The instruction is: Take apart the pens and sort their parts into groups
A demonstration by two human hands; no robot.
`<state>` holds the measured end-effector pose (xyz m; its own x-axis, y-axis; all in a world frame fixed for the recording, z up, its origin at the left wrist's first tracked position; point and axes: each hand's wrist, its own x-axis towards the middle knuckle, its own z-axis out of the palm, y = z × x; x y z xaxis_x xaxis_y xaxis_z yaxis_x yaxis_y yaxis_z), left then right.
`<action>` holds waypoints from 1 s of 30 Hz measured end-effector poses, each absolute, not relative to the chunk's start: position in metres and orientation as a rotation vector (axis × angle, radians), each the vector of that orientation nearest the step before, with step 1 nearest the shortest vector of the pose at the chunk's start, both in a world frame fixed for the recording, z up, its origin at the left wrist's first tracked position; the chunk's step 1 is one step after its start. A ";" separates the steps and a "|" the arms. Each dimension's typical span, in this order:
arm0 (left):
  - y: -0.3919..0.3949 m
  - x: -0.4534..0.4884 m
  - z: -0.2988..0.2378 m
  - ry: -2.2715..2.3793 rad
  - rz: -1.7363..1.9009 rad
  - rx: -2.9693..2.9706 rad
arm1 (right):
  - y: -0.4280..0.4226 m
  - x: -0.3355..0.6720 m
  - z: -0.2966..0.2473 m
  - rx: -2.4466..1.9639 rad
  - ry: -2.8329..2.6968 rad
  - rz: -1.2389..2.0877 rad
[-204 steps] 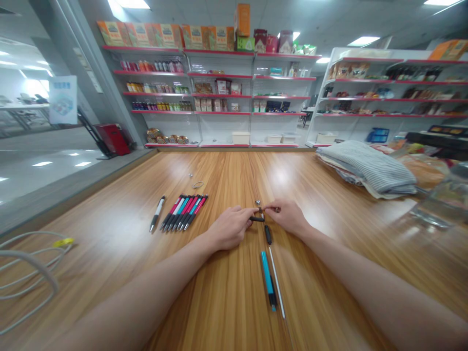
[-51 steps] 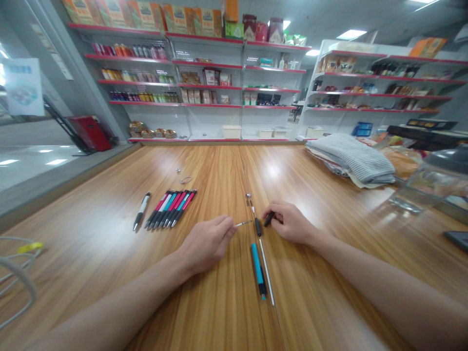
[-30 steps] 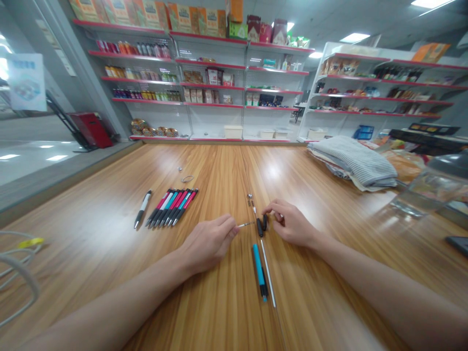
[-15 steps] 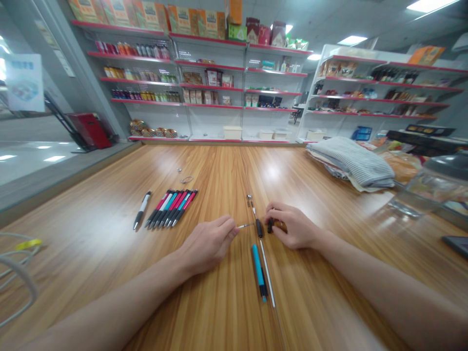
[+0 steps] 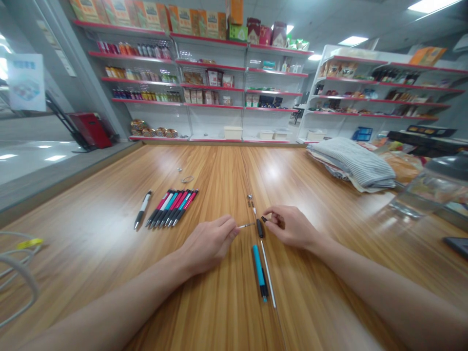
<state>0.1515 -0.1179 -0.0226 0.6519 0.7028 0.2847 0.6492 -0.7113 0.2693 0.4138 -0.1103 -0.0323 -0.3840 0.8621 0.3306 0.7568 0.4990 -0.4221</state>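
Note:
My left hand (image 5: 208,242) rests on the wooden table (image 5: 109,253), fingers pinched on a thin silvery spring (image 5: 245,225) that points right. My right hand (image 5: 290,225) is curled beside it, thumb and forefinger pinching a small black pen part (image 5: 263,219). Between the hands lies a short black grip piece (image 5: 259,228). A thin white refill (image 5: 268,273) and a teal pen barrel (image 5: 259,270) lie just nearer to me. A tiny metal piece (image 5: 250,198) sits beyond the hands.
A row of several pink and teal pens (image 5: 171,201) and one white pen (image 5: 142,209) lie to the left. Folded striped cloth (image 5: 351,163) and a clear jar (image 5: 427,190) stand at right. A grey cable (image 5: 16,273) curls at far left. Store shelves stand behind.
My right hand has turned the small black part over in its fingers and lifted it slightly, tip now toward the spring. My left hand has stayed still, holding the spring.

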 end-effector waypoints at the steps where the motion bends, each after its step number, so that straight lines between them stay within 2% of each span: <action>1: -0.118 0.151 -0.023 1.122 0.560 2.722 | -0.110 0.416 -0.032 -1.310 -2.253 0.312; 12: -0.119 0.152 -0.021 1.129 0.558 2.705 | -0.105 0.429 -0.020 -1.040 -2.518 0.420; 21: -0.119 0.151 -0.019 0.957 0.489 2.679 | -0.104 0.425 -0.021 -1.128 -2.489 0.366; 30: -0.118 0.153 -0.019 0.982 0.424 2.674 | -0.104 0.411 -0.026 -1.268 -2.399 0.332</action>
<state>0.1527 -0.1180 -0.0194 0.7289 0.6605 0.1804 0.5842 -0.7373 0.3392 0.4114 -0.1040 -0.0257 -0.5054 0.8287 0.2404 0.7324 0.5593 -0.3884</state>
